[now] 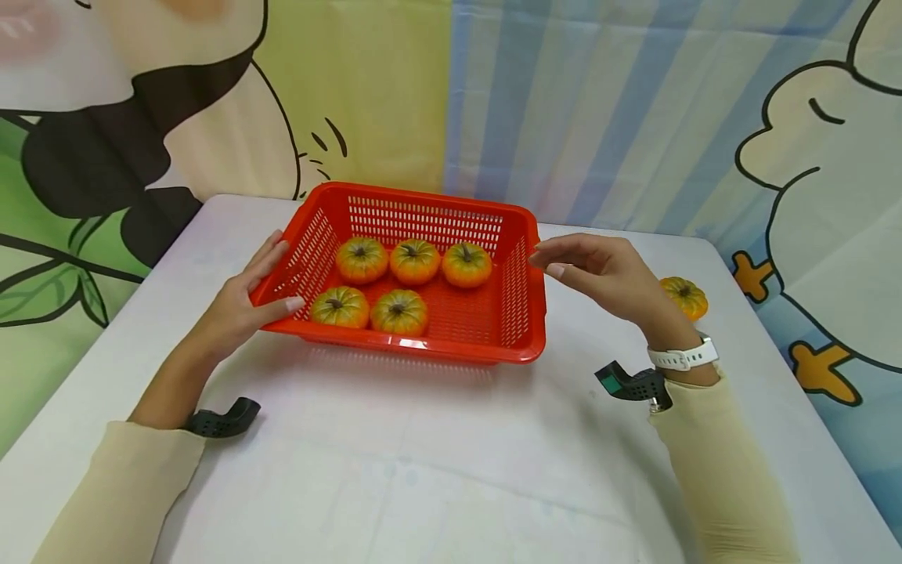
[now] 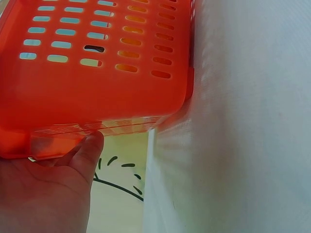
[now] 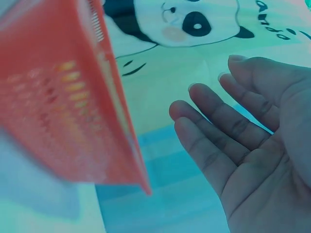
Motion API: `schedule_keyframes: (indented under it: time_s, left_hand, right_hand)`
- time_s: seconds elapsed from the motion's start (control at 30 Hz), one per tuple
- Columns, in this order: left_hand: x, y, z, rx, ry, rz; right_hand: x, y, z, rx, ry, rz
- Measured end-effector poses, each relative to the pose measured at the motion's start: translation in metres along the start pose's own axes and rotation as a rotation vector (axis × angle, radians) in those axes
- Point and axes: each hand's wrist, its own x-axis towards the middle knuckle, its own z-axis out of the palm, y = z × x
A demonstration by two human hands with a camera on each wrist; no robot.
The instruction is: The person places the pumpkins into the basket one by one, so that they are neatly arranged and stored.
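A red plastic basket (image 1: 451, 348) with slotted walls is near the back of the white table. Several small orange-green pumpkins (image 1: 398, 312) sit inside, toward its left and middle. My left hand (image 1: 236, 305) holds the basket's left end, thumb over the rim near the front corner and fingers along the outer side. In the left wrist view that hand (image 2: 53, 189) is at the rim, beside the slotted wall (image 2: 92, 92). My right hand (image 1: 599, 270) is just off the basket's right end, fingers loosely bent. The right wrist view shows this hand (image 3: 257, 141) holding nothing, with a gap to the basket (image 3: 63, 107).
One more pumpkin (image 1: 683, 298) lies on the white table (image 1: 423, 462) at the right, partly behind my right forearm. A cartoon-printed cloth (image 1: 564, 117) hangs along the table's back and sides. Each wrist carries a dark camera mount (image 1: 224, 419).
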Motion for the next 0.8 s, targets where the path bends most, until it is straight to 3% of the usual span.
schedule_keyframes:
  time_s: [0.37, 0.6, 0.8]
  left_hand:
    - [0.001, 0.000, 0.001, -0.008, 0.001, 0.007]
    - [0.001, 0.001, 0.002, -0.014, -0.004, 0.010]
    - [0.001, 0.002, 0.002, -0.014, -0.003, 0.002]
  right_hand:
    - [-0.035, 0.013, -0.017, -0.042, 0.044, 0.039]
    - [-0.053, 0.025, -0.045, -0.118, 0.100, 0.106]
    - [-0.066, 0.048, -0.065, -0.114, 0.162, 0.203]
